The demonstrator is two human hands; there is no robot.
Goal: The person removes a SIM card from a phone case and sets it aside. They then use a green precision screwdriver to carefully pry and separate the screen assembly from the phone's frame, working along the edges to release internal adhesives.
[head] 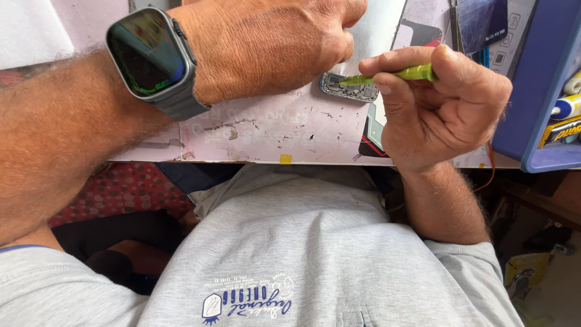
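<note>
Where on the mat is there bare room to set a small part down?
The pink work mat is bare between the opened watch case and its near edge, under the left hand. It is crowded right: the right hand with the green tool, then the blue bin.

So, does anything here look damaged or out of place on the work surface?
Yes. The pink mat is scratched and flecked with dark specks, and its front edge is chipped. The small device lies opened up, the left hand pressing it and the right hand probing with a green tool.
</note>
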